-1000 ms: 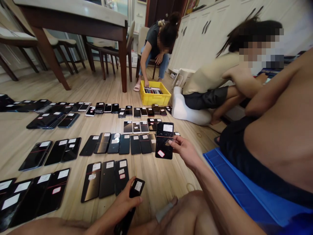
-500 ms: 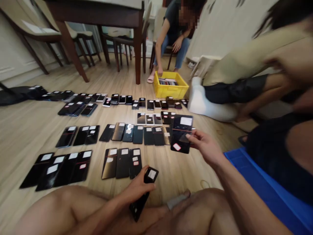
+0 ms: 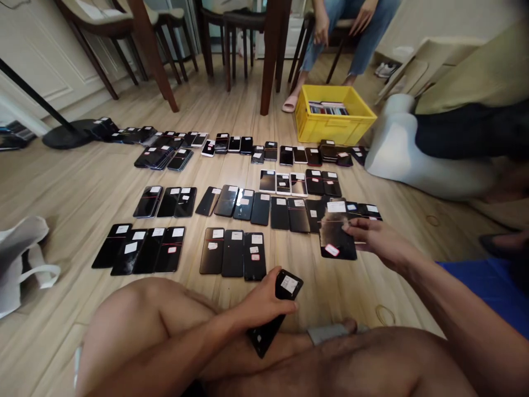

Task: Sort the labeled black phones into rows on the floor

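Observation:
My left hand (image 3: 266, 300) is wrapped round a black phone (image 3: 270, 331) with a white label, held tilted above my crossed legs. Between the thumb and fingers of my right hand (image 3: 366, 234) is a dark phone (image 3: 338, 234) bearing a white label, a red-edged sticker and a thin band. It hangs over the right end of a row of labelled phones (image 3: 279, 213) and hides part of them. Nearer my legs lie three dark phones (image 3: 232, 252) side by side. Several overlapping black phones (image 3: 146, 251) are on the left. White-framed phones (image 3: 283, 183) rest farther back.
A yellow crate (image 3: 336, 124) full of thin items stands on the floor at the back. Behind it sits a person in jeans (image 3: 370, 41). Another person's white-clad foot (image 3: 397, 146) is at right, near a blue sheet (image 3: 475, 275). A lamp base (image 3: 66, 135) stands left.
The view has swung left and down, so the floor items appear farther right or higher. Both hands keep their phones. The seated person's hand has come away from the yellow crate.

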{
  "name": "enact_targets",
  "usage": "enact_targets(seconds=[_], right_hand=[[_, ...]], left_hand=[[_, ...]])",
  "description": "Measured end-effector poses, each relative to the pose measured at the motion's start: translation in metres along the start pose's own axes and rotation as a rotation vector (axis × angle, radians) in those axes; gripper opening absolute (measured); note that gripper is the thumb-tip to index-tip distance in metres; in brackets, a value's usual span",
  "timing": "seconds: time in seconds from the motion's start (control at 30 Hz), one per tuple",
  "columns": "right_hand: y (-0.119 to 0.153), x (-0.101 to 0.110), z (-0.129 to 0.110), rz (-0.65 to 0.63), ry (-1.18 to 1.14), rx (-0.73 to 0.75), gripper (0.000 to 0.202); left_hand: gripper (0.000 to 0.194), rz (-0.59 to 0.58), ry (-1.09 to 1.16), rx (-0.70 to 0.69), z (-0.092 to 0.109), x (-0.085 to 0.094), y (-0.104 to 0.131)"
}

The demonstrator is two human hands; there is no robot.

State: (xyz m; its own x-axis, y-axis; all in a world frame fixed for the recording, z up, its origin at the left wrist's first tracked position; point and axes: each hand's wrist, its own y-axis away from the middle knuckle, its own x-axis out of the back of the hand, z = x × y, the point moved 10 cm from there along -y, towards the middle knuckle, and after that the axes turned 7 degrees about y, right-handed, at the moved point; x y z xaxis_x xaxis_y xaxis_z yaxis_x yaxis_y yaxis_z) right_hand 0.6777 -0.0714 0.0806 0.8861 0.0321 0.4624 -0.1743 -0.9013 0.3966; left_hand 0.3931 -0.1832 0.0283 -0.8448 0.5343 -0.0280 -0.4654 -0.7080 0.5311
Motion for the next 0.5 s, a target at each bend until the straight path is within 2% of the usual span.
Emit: enact_targets(seconds=[0.07,0.13,0.23,0.3,0.4,0.5], right_hand=[[-0.003,0.0,0.006,-0.007,-0.05,-0.042,0.044],[0.0,-0.01,0.015,-0.062,-0.058,-0.113,0.041],[0.013,-0.047,0.031,-0.257,0.021,-0.199,0.035],[0.02,-0.074,0.038,-0.372,0.085,-0.206,0.033],[0.02,-0.109,0.047,-0.472,0.123,-0.199,0.031],[0.013,-0.137,0.055,-0.546,0.116,-0.195,0.029]], left_hand=[[0.106,0.006,0.007,0.007,0.0,0.001,0.0],[0.1,0.003,0.013,0.006,0.001,0.001,0.0],[0.099,-0.008,-0.011,0.04,-0.005,-0.001,0.0],[0.101,-0.009,-0.034,0.061,-0.009,-0.002,-0.001],[0.1,-0.009,-0.034,0.048,-0.009,-0.003,-0.001],[0.09,-0.018,0.009,0.004,-0.002,-0.004,-0.001]])
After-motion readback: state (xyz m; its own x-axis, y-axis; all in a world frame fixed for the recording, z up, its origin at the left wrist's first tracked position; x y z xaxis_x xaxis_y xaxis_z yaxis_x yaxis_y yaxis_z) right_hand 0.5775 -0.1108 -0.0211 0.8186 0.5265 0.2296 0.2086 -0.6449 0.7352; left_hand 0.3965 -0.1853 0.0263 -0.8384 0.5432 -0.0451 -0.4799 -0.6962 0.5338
